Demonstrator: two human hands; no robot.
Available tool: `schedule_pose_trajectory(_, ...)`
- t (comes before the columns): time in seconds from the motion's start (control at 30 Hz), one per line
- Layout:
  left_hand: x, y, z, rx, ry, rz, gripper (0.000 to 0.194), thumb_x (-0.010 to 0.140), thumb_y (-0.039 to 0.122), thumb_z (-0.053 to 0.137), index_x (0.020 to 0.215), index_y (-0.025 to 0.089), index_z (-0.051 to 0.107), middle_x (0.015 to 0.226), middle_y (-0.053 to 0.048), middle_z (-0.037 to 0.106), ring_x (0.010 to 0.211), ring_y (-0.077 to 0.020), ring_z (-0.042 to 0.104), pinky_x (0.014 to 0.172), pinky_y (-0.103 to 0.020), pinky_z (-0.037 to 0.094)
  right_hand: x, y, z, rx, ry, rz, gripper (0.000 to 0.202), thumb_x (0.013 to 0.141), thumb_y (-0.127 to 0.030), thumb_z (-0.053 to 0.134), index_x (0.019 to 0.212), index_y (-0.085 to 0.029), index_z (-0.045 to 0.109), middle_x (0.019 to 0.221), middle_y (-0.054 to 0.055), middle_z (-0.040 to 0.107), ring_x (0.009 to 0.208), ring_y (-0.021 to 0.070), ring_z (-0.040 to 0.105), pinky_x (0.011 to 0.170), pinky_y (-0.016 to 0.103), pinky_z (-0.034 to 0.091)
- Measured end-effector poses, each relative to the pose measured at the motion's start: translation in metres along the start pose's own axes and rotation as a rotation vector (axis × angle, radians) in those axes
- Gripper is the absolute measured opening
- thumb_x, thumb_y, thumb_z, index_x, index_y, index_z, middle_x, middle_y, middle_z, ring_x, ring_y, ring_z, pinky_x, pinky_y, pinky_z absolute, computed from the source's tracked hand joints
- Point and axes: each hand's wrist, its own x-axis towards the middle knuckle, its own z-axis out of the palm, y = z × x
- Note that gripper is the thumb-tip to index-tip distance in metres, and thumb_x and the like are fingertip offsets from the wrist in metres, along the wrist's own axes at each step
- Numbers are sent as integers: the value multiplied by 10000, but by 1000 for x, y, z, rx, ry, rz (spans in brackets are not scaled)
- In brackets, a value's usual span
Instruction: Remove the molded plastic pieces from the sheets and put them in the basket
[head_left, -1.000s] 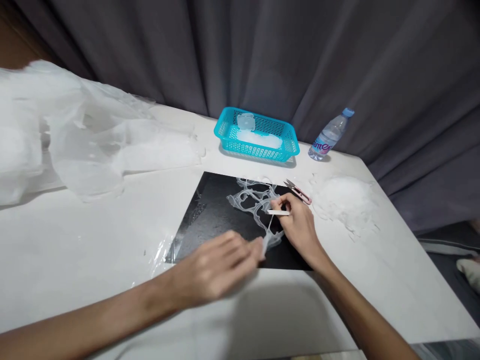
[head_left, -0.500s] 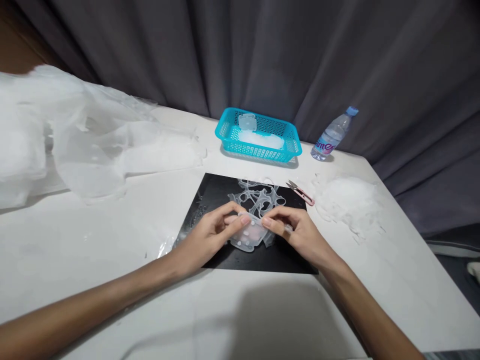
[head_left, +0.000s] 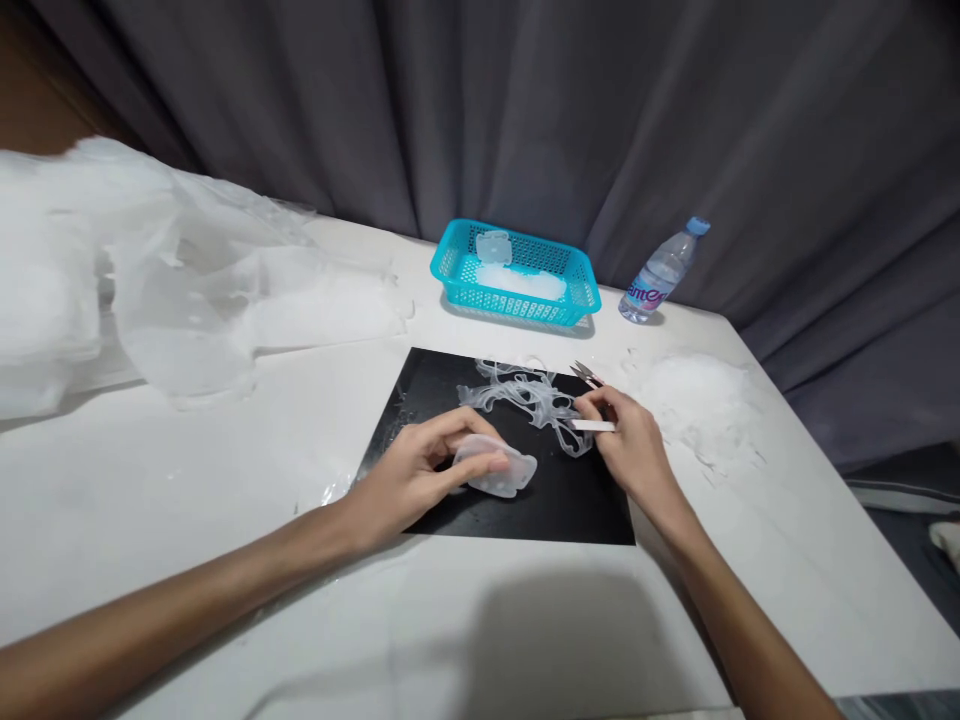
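Observation:
My left hand (head_left: 420, 470) pinches a thin, translucent, frosted plastic piece (head_left: 496, 482) between thumb and fingers, over the black mat (head_left: 457, 520). The piece has a rounded outline and small raised dots. My right hand (head_left: 630, 440) is closed around a slim white stick (head_left: 592, 426), whose other end is hidden in the palm. Just beyond its fingers lie the thread snips (head_left: 585, 373), blades showing and handles mostly covered by the hand. A tangle of clear plastic offcuts (head_left: 525, 395) lies on the mat beside my right fingertips.
A blue perforated basket (head_left: 517, 302) at the back holds translucent pieces (head_left: 493, 247). Right of it stands a water bottle (head_left: 654, 280). White shavings (head_left: 705, 400) are heaped at the right, and a large pile of white sheeting (head_left: 165, 290) covers the left side.
My right hand has let go of the plastic piece and moved right, to the snips. My left hand keeps the piece, now tilted. The offcuts have shifted to the right.

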Motion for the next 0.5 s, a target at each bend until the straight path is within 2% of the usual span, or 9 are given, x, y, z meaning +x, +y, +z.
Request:
schedule_pose_trajectory(0.17,2,-1,0,-180,-1,-66,232,919,387,768,936,166,700,791,4,701,674,-106,616,603,-195,446,7,18,-5,-32,82,-30,288,975,-465,547,936,-205,665,929,76,720,821,248,606,778,366,419)
schedule_pose_trajectory(0.3,-2,1,1,-243,-22,-74,205,917,355,778,961,170,702,846,-13,745,715,-115,662,633,-200,469,2,12,-3,42,89,-160,256,979,-452,624,1065,-215,670,976,56,675,809,218,560,774,362,432)
schedule_pose_trajectory(0.37,-2,2,1,-293,-52,-71,198,925,351,771,978,176,693,940,-42,782,828,-157,725,732,-238,524,-5,0,-5,159,53,-266,210,1003,-410,618,1093,-229,678,984,46,660,806,202,550,767,352,443)
schedule_pose_trajectory(0.43,-1,3,1,-331,-70,-69,193,936,351,759,984,181,680,1000,-60,791,927,-197,752,823,-287,554,-15,-13,-8,286,-44,-389,176,1014,-373,623,1120,-245,681,980,37,659,816,192,559,757,339,454)
schedule_pose_trajectory(0.5,0,4,1,-321,-59,-61,182,939,339,755,985,182,676,968,-48,779,919,-193,751,817,-283,556,-24,-26,-9,351,-137,-497,196,968,-337,712,1144,-255,684,952,23,671,824,187,572,735,324,458)
